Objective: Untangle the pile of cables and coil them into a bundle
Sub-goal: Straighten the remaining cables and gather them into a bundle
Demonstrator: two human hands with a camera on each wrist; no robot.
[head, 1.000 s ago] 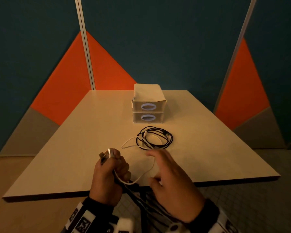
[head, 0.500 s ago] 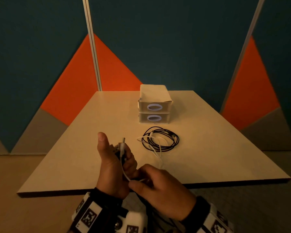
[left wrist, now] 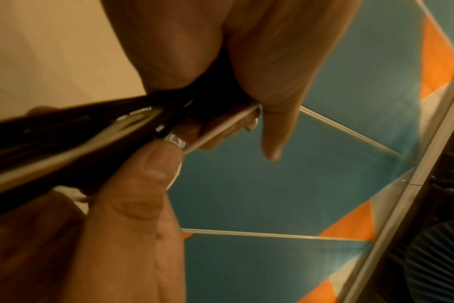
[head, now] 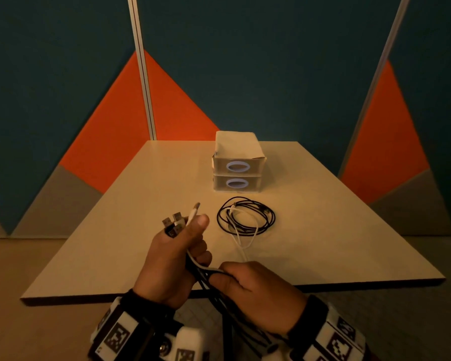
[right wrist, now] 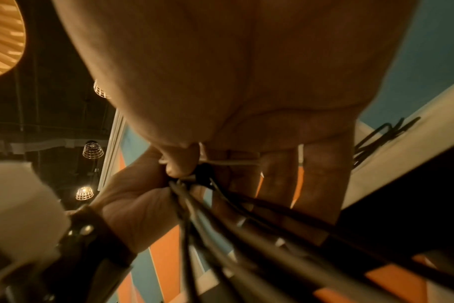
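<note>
Now we log: left hand (head: 171, 259) fist grips cable bundle (head: 193, 259), plugs (head: 179, 222) pointing up-away | right hand (head: 255, 290) pinches white cable (head: 241, 246), running away to table (head: 336, 230) coil (head: 245, 216).

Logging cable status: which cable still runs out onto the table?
The white cable: it trails from the right hand to the black coil; the dark cables hang below the hands.
</note>
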